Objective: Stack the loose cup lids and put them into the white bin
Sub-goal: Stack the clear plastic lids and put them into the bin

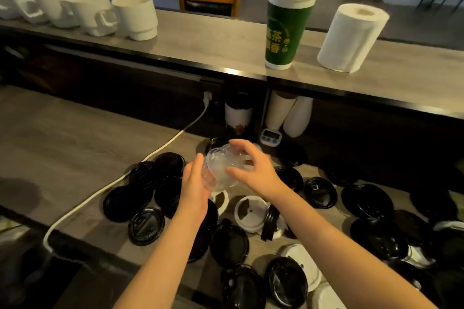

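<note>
hands: right hand (253, 170) curled round clear lids (221, 168), left hand (194, 183) flat against them, above worktop (75, 133) | risk: slick lids misnest, slip among black lids (146, 227) | white bin: unseen

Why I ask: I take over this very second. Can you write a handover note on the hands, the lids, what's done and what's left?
Left hand: fingers straight, pressed against the clear lids from the side.
Right hand: fingers curled over the same clear lids, above the lower counter.
Black lids and white lids lie loose across that counter.
Done: a few clear lids gathered.
Left: stack the rest, bin everything. The white bin is not in view.
</note>
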Motion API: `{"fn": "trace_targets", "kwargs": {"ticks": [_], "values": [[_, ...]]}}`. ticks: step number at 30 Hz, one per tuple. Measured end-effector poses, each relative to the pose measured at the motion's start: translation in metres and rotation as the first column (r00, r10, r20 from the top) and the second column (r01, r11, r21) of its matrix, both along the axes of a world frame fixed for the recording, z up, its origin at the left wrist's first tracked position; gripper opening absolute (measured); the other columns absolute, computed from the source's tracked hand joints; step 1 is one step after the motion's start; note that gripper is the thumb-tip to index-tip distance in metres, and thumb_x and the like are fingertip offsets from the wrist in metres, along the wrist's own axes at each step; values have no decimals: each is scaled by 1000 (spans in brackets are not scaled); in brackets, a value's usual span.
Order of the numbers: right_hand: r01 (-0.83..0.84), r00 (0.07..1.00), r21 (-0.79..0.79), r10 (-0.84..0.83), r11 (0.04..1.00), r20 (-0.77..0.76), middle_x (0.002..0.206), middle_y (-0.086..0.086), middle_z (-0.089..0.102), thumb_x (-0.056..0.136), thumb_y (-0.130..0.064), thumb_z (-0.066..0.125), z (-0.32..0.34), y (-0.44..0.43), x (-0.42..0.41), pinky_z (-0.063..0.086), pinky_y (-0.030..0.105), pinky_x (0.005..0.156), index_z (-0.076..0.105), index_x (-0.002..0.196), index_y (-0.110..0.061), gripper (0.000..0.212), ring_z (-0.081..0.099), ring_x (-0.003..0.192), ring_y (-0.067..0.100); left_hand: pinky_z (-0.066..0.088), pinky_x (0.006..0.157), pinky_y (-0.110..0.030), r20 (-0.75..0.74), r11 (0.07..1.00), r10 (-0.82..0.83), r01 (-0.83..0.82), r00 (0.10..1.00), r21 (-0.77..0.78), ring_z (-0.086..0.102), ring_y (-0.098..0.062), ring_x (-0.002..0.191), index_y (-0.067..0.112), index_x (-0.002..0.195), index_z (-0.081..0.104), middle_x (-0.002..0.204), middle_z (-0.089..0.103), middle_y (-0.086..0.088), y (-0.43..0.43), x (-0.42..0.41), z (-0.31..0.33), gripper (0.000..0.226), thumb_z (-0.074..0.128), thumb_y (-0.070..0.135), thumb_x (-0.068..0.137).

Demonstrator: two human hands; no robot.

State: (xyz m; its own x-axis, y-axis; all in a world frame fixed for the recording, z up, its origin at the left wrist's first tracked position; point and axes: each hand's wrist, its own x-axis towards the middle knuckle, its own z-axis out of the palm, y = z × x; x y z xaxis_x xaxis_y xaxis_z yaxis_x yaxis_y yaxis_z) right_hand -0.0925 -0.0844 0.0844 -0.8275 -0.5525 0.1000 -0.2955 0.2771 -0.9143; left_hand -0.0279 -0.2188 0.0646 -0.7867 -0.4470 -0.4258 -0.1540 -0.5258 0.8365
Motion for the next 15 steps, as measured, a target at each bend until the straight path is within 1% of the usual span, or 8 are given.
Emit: {"fn": "trace_targets", "kwargs": {"ticks": [3, 5, 6, 7, 10, 12, 14, 15], "values": [[-5, 986, 91, 20, 996, -166, 122, -8, 54, 75, -42, 64, 1, 26, 18, 36, 9, 93, 50, 131, -18, 63, 48, 109, -2, 52, 84, -35, -9, 997, -48, 48, 999, 54, 63, -24, 107, 11, 135, 46, 121, 63, -13, 30, 1, 9, 54, 46, 46, 94], [45, 974, 87, -25, 995, -223, 124, -5, 54, 74, -46, 61, 1, 49, 27, 42, 23, 97, 49, 133, -20, 66, 50, 114, 6, 53, 79, -33, -29, 992, -99, 101, 995, 76, 65, -23, 104, 11, 134, 46, 120, 64, -14, 51, 3, 16, 54, 47, 46, 93], [66, 970, 77, -46, 995, -240, 125, -5, 54, 75, -46, 63, 2, 61, 31, 43, 26, 97, 48, 134, -21, 66, 51, 115, 8, 54, 76, -32, -46, 987, -133, 137, 990, 81, 66, -22, 101, 11, 133, 47, 119, 64, -14, 61, 5, 20, 53, 48, 44, 92], [85, 965, 70, -65, 994, -255, 126, -4, 53, 77, -45, 65, 3, 74, 35, 43, 26, 96, 46, 136, -21, 67, 50, 116, 8, 54, 75, -31, -65, 983, -163, 167, 985, 78, 66, -21, 99, 11, 131, 48, 119, 64, -15, 73, 7, 26, 54, 52, 44, 89], [150, 951, 32, -135, 988, -279, 130, -8, 50, 77, -40, 70, 7, 111, 47, 40, 17, 96, 41, 138, -25, 69, 47, 119, 2, 51, 78, -32, -90, 963, -265, 269, 960, 29, 63, -22, 101, 13, 126, 49, 119, 61, -14, 109, 11, 40, 63, 70, 38, 73], [198, 949, 6, -190, 980, -250, 130, -17, 47, 76, -40, 71, 10, 141, 55, 39, 17, 98, 39, 136, -31, 69, 46, 121, -1, 50, 77, -31, -98, 943, -331, 334, 939, 16, 62, -21, 101, 19, 117, 51, 114, 61, -8, 138, 13, 45, 54, 71, 28, 68], [232, 952, 13, -224, 973, -211, 130, -22, 46, 73, -44, 71, 15, 172, 62, 40, 16, 98, 38, 135, -35, 71, 45, 120, -4, 51, 78, -32, -90, 928, -372, 373, 924, 4, 61, -20, 100, 23, 109, 52, 111, 61, -3, 168, 14, 48, 37, 68, 17, 76], [246, 952, 23, -237, 969, -196, 130, -21, 46, 72, -47, 71, 17, 188, 65, 39, 16, 98, 37, 135, -36, 73, 45, 120, -4, 51, 80, -33, -76, 918, -396, 397, 915, -6, 61, -21, 101, 21, 112, 52, 113, 61, -3, 183, 14, 49, 35, 66, 13, 81]]}}
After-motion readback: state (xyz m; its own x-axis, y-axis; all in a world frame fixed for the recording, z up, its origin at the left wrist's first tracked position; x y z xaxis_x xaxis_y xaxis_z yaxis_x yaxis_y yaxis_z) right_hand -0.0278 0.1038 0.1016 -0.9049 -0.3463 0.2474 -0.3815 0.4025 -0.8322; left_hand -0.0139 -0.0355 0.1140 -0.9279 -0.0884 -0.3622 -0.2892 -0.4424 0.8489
